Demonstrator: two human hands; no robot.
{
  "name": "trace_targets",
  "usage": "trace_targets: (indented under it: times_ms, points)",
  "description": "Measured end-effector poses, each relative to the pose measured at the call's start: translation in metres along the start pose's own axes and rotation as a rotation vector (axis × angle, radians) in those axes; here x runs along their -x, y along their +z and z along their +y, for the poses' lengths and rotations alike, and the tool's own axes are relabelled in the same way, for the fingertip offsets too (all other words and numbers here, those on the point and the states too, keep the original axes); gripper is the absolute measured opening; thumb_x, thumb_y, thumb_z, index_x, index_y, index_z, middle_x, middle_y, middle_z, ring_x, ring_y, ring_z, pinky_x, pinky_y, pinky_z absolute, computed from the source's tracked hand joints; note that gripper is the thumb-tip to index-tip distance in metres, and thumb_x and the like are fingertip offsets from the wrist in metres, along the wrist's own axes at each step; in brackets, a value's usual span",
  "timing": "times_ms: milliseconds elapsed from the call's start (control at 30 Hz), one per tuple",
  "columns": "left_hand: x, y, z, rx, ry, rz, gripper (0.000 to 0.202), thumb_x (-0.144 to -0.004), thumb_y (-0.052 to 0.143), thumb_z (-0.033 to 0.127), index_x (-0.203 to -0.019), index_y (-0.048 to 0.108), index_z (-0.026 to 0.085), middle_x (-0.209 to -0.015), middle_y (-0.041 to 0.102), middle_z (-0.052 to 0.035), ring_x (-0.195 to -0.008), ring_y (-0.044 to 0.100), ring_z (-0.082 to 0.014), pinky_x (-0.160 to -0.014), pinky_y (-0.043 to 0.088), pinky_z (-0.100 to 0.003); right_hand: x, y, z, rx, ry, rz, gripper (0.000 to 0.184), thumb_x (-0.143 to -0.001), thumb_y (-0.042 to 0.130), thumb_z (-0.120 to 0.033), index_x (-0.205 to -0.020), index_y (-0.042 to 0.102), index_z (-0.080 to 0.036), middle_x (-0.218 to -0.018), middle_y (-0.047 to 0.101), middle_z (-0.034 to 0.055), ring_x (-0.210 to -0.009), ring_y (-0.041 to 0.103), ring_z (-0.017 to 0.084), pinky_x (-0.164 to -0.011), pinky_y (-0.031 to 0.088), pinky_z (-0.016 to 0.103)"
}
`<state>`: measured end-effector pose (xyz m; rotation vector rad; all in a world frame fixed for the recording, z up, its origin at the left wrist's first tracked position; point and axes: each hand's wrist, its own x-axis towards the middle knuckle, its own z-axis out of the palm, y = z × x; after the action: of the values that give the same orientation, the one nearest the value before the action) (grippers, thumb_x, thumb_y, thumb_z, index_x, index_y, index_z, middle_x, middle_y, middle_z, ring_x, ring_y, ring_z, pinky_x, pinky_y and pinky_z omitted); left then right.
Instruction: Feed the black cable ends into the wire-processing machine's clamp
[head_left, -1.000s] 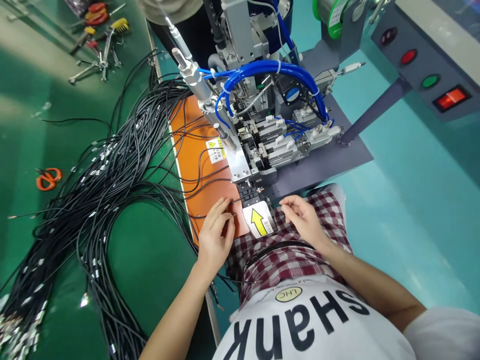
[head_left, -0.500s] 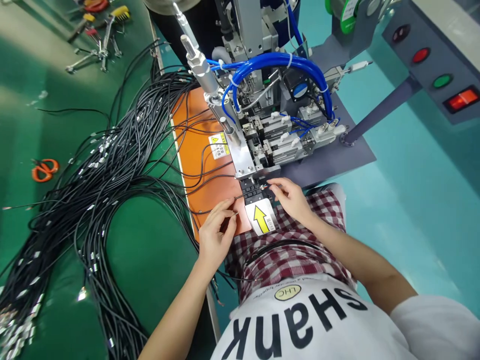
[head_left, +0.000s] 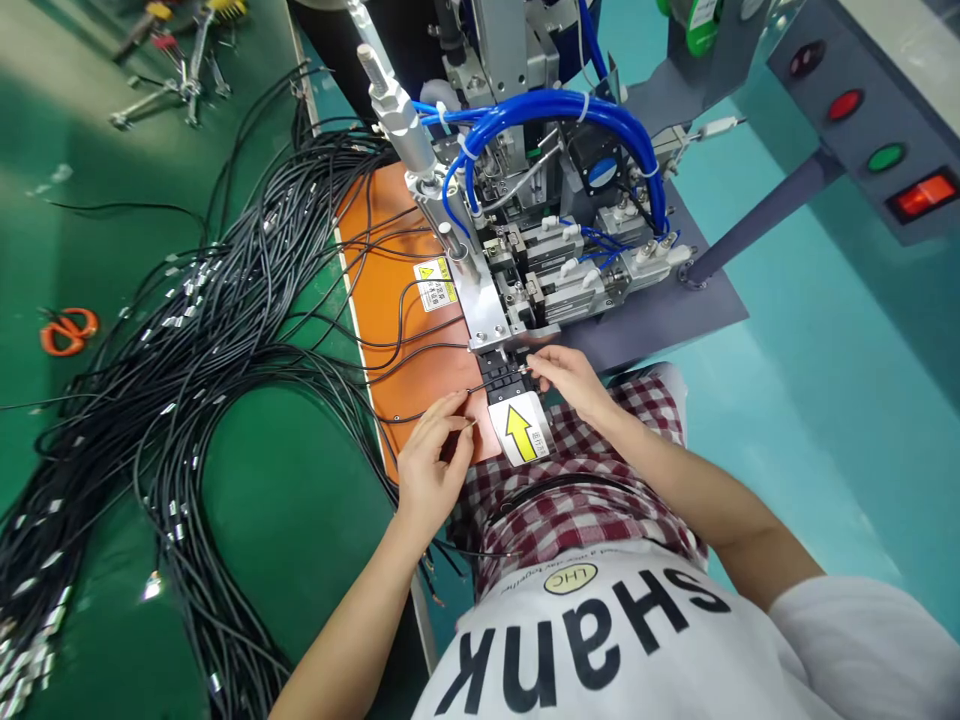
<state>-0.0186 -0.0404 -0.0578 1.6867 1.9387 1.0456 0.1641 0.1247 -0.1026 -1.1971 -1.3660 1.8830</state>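
Head view, seated operator at a wire-processing machine [head_left: 525, 260]. The left hand [head_left: 431, 460] is shown closed, thumb and forefinger pinched on a thin black wire [head_left: 474, 390] above the near edge of the orange mat [head_left: 382, 300]. The wire is led from that hand to the black fixture [head_left: 504, 380] at the machine's front, just above the yellow arrow label [head_left: 525, 432]. The right hand [head_left: 571, 380] is laid against the fixture's right side, fingertips drawn together. Whether anything is gripped there cannot be told, as the contact point is too small to resolve. The machine's upper part, behind the blue hoses [head_left: 547, 108], is cut off by the frame, as are the hand tools [head_left: 176, 70] at upper left. The cable bundle [head_left: 187, 350] is spread over the green surface [head_left: 300, 520], its individual strands tangled beyond separation; orange scissors [head_left: 67, 330] are partly covered by it.
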Motion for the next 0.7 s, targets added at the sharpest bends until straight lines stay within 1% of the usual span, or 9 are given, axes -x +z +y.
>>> trace_targets:
  times_ms: [233,300,367,433,500,533,600,633,700]
  points:
    - [0.0,0.0,-0.001,0.023,0.017,0.01,0.009,-0.092,0.06,0.02,-0.098,0.066,0.02,-0.133,0.066,-0.0101,-0.129,0.059,-0.025,-0.113,0.047,-0.05,-0.003,0.001,-0.003,-0.05,0.054,-0.068,0.033,-0.078,0.073,-0.047,-0.076,0.065,-0.016,-0.069,0.06,-0.002,-0.054,0.048,0.008,-0.057,0.036,0.024]
    - [-0.001,-0.002,0.001,0.045,0.013,0.029,0.008,-0.091,0.061,0.02,-0.097,0.067,0.02,-0.132,0.067,-0.0101,-0.128,0.06,-0.0248,-0.112,0.047,-0.049,-0.001,-0.004,-0.003,-0.05,0.064,-0.062,0.036,-0.079,0.072,-0.05,-0.076,0.065,-0.015,-0.07,0.061,-0.0012,-0.055,0.049,0.008,-0.057,0.037,0.024]
    - [0.0,-0.006,0.005,0.039,0.01,0.078,0.007,-0.089,0.065,0.021,-0.095,0.069,0.02,-0.127,0.067,-0.0099,-0.123,0.061,-0.0246,-0.109,0.048,-0.047,0.007,-0.01,-0.003,-0.042,0.049,-0.015,0.037,-0.082,0.069,-0.052,-0.079,0.065,-0.016,-0.073,0.062,-0.0007,-0.056,0.05,0.009,-0.059,0.038,0.025]
    - [0.003,-0.009,0.013,0.059,-0.019,0.102,0.005,-0.087,0.069,0.022,-0.092,0.071,0.02,-0.114,0.069,-0.0085,-0.111,0.064,-0.0225,-0.1,0.051,-0.041,0.021,-0.016,-0.006,0.006,-0.032,0.081,0.034,-0.087,0.066,-0.051,-0.085,0.064,-0.017,-0.075,0.062,-0.0007,-0.059,0.052,0.01,-0.061,0.04,0.026]
    - [0.006,-0.009,0.024,0.195,-0.118,0.045,0.006,-0.088,0.069,0.024,-0.092,0.07,0.019,-0.097,0.069,-0.0057,-0.092,0.065,-0.0179,-0.084,0.053,-0.032,0.043,-0.017,-0.012,0.115,-0.176,0.159,0.026,-0.09,0.064,-0.045,-0.088,0.064,-0.018,-0.075,0.062,-0.0008,-0.062,0.054,0.012,-0.063,0.042,0.027]
    - [0.007,-0.008,0.03,0.298,-0.19,-0.008,0.008,-0.089,0.068,0.026,-0.093,0.07,0.019,-0.09,0.068,-0.0041,-0.083,0.064,-0.0154,-0.077,0.053,-0.028,0.055,-0.015,-0.016,0.185,-0.246,0.147,0.023,-0.092,0.063,-0.041,-0.089,0.064,-0.019,-0.077,0.062,-0.0003,-0.065,0.055,0.013,-0.063,0.042,0.027]
    - [0.006,-0.004,0.042,0.477,-0.318,-0.107,0.011,-0.091,0.067,0.029,-0.094,0.068,0.018,-0.081,0.066,-0.0019,-0.073,0.06,-0.0119,-0.068,0.049,-0.024,0.079,-0.009,-0.025,0.316,-0.368,0.042,0.016,-0.095,0.06,-0.033,-0.089,0.067,-0.019,-0.081,0.064,0.0007,-0.071,0.057,0.013,-0.065,0.042,0.027]
    - [0.005,-0.001,0.047,0.533,-0.36,-0.137,0.013,-0.091,0.067,0.03,-0.094,0.068,0.018,-0.079,0.066,-0.0012,-0.07,0.058,-0.0107,-0.066,0.048,-0.022,0.089,-0.005,-0.028,0.351,-0.401,-0.042,0.013,-0.095,0.06,-0.03,-0.093,0.068,-0.02,-0.085,0.066,0.0012,-0.072,0.058,0.013,-0.066,0.042,0.027]
    - [0.001,0.005,0.055,0.592,-0.392,-0.168,0.015,-0.089,0.07,0.031,-0.092,0.068,0.016,-0.077,0.064,-0.0004,-0.069,0.055,-0.0094,-0.065,0.045,-0.021,0.103,0.003,-0.032,0.376,-0.425,-0.123,0.013,-0.095,0.06,-0.027,-0.1,0.069,-0.02,-0.091,0.067,0.002,-0.072,0.06,0.012,-0.066,0.043,0.027]
